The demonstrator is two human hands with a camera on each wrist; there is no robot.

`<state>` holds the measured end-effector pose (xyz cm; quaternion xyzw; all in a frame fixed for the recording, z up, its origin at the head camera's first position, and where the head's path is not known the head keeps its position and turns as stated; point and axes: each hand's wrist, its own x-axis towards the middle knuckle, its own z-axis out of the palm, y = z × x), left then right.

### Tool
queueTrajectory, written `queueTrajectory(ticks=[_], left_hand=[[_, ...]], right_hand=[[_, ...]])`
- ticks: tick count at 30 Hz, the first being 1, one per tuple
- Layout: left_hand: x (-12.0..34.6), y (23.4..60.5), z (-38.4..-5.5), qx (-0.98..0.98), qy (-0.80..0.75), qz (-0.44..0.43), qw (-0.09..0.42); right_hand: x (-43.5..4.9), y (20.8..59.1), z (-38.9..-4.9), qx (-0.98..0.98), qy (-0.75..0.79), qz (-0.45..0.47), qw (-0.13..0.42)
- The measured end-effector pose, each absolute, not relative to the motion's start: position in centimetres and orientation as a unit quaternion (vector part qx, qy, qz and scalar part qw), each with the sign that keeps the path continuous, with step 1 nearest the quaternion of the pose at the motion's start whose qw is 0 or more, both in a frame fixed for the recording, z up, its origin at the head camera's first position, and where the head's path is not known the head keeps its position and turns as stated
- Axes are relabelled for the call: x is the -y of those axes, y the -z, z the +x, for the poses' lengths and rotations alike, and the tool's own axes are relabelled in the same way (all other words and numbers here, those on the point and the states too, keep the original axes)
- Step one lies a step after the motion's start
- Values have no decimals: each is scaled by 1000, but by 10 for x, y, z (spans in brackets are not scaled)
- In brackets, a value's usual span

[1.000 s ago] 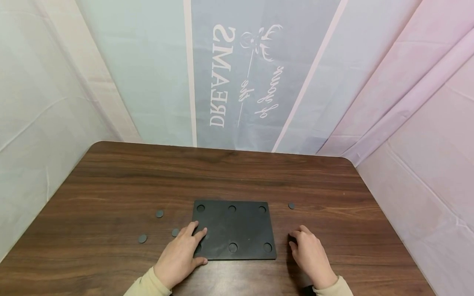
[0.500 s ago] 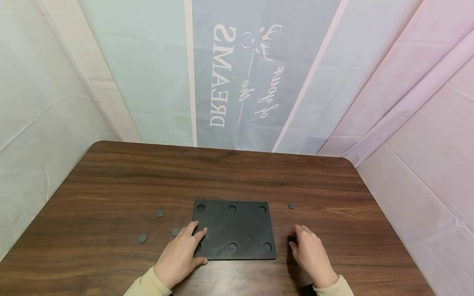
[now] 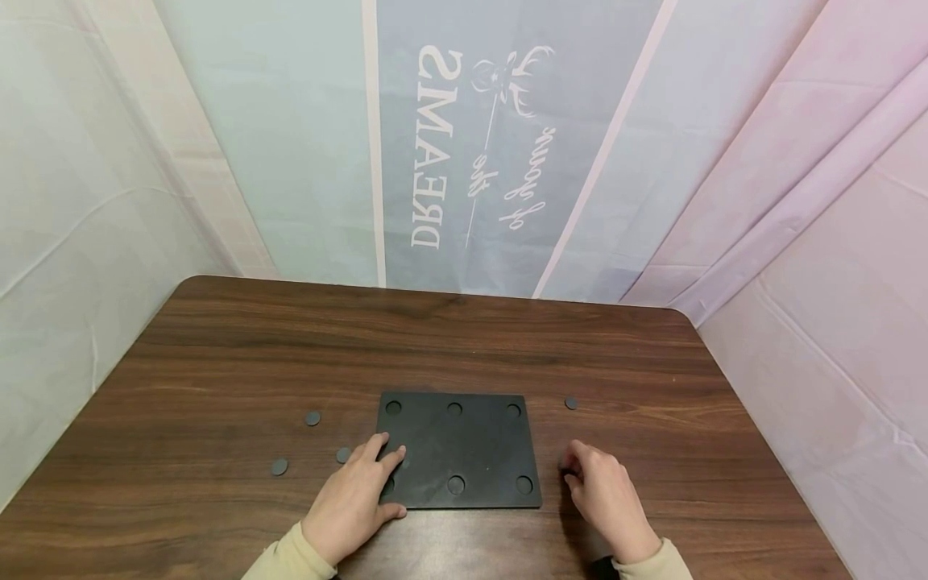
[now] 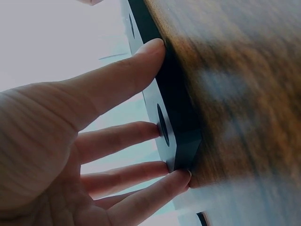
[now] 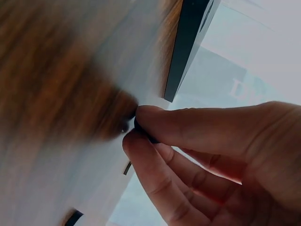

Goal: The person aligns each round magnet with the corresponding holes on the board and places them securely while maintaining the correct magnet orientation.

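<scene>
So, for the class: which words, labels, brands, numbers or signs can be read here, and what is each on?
"DREAMS": big capitals, sideways, on the backdrop.
"of your": sideways script, same backdrop.
"the": smaller sideways script, same backdrop.
Faint backdrop lettering in the right wrist view: too blurred to read.
Black board and grey discs: no readable text.

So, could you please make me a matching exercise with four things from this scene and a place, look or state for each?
1. Left hand
2. Right hand
3. Black board
4. Fabric backdrop

A. Has round recesses
B. Pinches a small dark piece
C. Bears white lettering
D. Rests on the board's left end

Pairs: 1-D, 2-B, 3-A, 4-C
</scene>
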<state>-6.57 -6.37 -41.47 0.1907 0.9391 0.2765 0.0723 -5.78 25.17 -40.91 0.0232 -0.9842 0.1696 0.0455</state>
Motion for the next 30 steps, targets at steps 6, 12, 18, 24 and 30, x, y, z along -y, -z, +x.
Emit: queueTrajectory(ticks=[6,12,18,24,30], left_hand=[[62,415,-63,-940,-275,189,71],[60,416,-62,-941,-272,188,72],[59,417,-59,-941,-274,184,77],[58,418,-58,-942,-271,183,77],[57,419,-56,-943,-269,183,72]], right_hand=[[-252,409,-57,984,-172,22,38],[-253,411,-55,984,-170,31,48],[-253,413,-55,983,-163,50,74],[-251,414,-55,979,-178,57,78],[-249,414,-55,977,-196,53,67]])
